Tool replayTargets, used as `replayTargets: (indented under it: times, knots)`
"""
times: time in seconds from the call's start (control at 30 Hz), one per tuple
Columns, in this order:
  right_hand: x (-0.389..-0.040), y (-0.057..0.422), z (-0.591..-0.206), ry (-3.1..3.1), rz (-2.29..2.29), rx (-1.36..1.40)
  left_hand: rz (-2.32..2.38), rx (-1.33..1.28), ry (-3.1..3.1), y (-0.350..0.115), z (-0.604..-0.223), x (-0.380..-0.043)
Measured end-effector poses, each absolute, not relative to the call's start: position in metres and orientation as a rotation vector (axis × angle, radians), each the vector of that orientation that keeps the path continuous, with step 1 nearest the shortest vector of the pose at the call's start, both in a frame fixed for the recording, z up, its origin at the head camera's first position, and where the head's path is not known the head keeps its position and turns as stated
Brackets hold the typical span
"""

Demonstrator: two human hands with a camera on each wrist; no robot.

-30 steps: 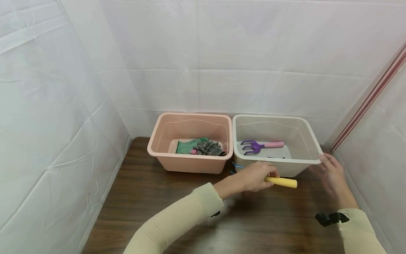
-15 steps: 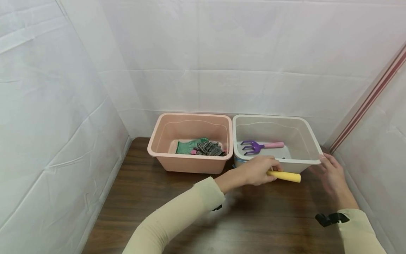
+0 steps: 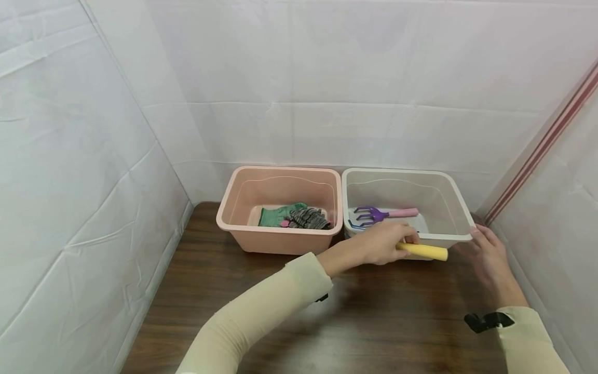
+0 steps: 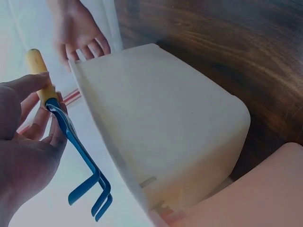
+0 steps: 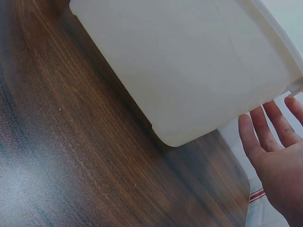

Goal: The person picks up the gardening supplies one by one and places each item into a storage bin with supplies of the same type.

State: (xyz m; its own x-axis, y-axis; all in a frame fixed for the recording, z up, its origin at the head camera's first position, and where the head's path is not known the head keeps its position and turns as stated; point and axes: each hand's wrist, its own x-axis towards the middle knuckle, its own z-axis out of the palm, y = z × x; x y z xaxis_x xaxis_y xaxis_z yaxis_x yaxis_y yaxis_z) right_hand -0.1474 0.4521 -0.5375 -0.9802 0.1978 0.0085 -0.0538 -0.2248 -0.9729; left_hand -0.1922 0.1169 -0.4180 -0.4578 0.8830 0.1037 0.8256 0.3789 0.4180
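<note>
My left hand (image 3: 385, 243) holds a small hand rake by its yellow handle (image 3: 424, 251); in the left wrist view its bent blue prongs (image 4: 97, 191) hang near the white bin's rim. In the head view, the hand is over the front rim of the white bin (image 3: 446, 202). My right hand (image 3: 490, 259) grips the bin's right front corner, its fingers (image 5: 277, 125) against the outer wall just below the rim. Inside lies a purple hand rake (image 3: 374, 215) with a pink handle; my left hand hides part of the bin's front.
A pink bin (image 3: 280, 241) stands to the left, beside the white one. It contains a green glove (image 3: 275, 214) and a striped grey glove (image 3: 309, 218). Both bins rest on a dark wooden table (image 3: 196, 291), with white sheeting (image 3: 289, 78) behind them.
My left hand has moved up and slightly right with the yellow-handled rake. Its blue prongs, earlier in front of the white bin, now show above the bin's inside. My right hand stays put.
</note>
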Motion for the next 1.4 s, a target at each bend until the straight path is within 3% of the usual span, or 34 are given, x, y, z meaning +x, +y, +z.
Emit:
replayTargets:
  times: [1.4]
  knots:
    - [-0.148, 0.453, -0.536, -1.735, 2.413, -0.154, 0.86, 1.534, 2.516, 0.126, -0.408, -0.239]
